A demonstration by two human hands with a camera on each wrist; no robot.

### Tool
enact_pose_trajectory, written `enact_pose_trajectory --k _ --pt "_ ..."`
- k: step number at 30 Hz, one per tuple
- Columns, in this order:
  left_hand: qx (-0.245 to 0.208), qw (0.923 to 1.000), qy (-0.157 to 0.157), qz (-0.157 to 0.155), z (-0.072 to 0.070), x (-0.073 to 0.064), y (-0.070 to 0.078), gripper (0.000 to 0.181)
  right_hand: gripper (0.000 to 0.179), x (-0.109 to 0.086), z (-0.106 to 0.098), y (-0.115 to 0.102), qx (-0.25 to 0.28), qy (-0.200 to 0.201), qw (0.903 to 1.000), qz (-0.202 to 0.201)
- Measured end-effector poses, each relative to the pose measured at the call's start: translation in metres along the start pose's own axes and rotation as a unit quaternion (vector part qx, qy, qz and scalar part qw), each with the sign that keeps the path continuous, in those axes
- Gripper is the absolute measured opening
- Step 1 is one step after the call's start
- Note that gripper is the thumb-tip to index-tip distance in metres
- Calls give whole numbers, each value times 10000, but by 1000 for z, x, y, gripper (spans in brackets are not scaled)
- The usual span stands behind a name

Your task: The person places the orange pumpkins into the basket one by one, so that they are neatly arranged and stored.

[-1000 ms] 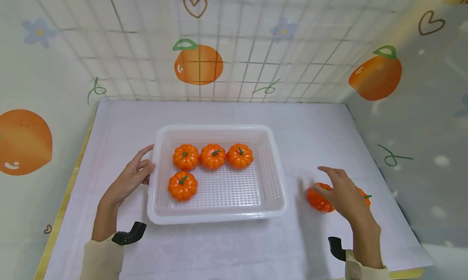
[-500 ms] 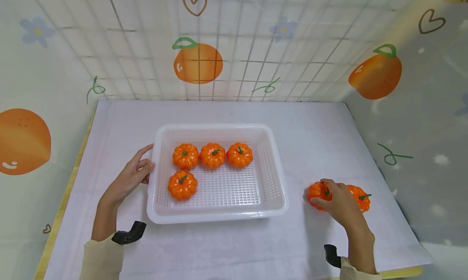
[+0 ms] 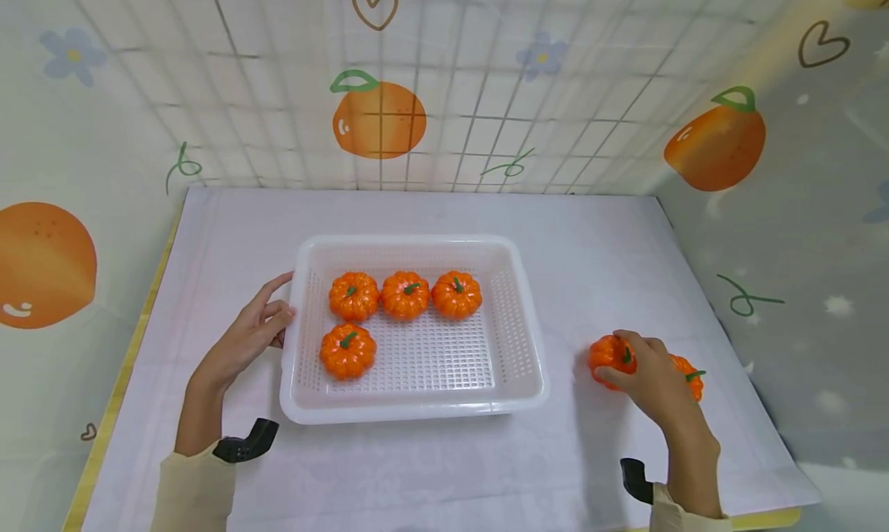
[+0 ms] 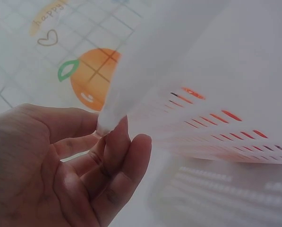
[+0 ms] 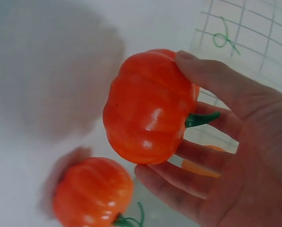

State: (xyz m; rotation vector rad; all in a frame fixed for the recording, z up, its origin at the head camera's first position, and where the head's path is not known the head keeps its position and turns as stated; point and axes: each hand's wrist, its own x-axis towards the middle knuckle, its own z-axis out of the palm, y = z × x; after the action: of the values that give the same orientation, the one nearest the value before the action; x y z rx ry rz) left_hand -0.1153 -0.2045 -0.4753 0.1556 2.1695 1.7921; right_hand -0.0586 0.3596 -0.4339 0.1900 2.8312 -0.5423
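Near the right side, my right hand (image 3: 656,381) grips a small orange toy pumpkin (image 3: 611,362) with a green stem. The right wrist view shows thumb and fingers around this pumpkin (image 5: 150,109), which looks slightly raised off the cloth. A second loose pumpkin (image 3: 689,377) sits beside it, partly covered by the hand. At the left, my left hand (image 3: 253,335) holds the side rim of a white perforated plastic basket (image 3: 417,408); the left wrist view has its fingers (image 4: 136,156) pinching that rim. Inside the basket, three pumpkins (image 3: 406,295) form a back row and another pumpkin (image 3: 347,352) lies in front at left.
A white cloth (image 3: 430,478) covers the table, with a yellow edge (image 3: 118,385) along the left. Printed curtains (image 3: 590,61) with orange fruit and hearts stand behind and at both sides.
My right hand has come down over the left one of the two loose pumpkins, closed around it and shifted it slightly. The left hand and basket have stayed put.
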Motion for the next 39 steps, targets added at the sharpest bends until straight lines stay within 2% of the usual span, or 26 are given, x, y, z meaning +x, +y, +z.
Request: enact_pose_trajectory --k 17,28,34,39 --pt "4 10000 2 42 0 0 1 63 74 13 -42 -41 -1 460 9973 -572" --pt "47 10000 21 61 0 1 1 63 67 21 -59 -99 -134 672 9895 -1270" --pt "2 10000 14 24 0 2 0 63 67 27 -60 -132 -287 667 9841 -1624" --pt "-34 10000 18 -2 0 2 0 63 64 33 -55 -155 -530 654 9748 -2066"
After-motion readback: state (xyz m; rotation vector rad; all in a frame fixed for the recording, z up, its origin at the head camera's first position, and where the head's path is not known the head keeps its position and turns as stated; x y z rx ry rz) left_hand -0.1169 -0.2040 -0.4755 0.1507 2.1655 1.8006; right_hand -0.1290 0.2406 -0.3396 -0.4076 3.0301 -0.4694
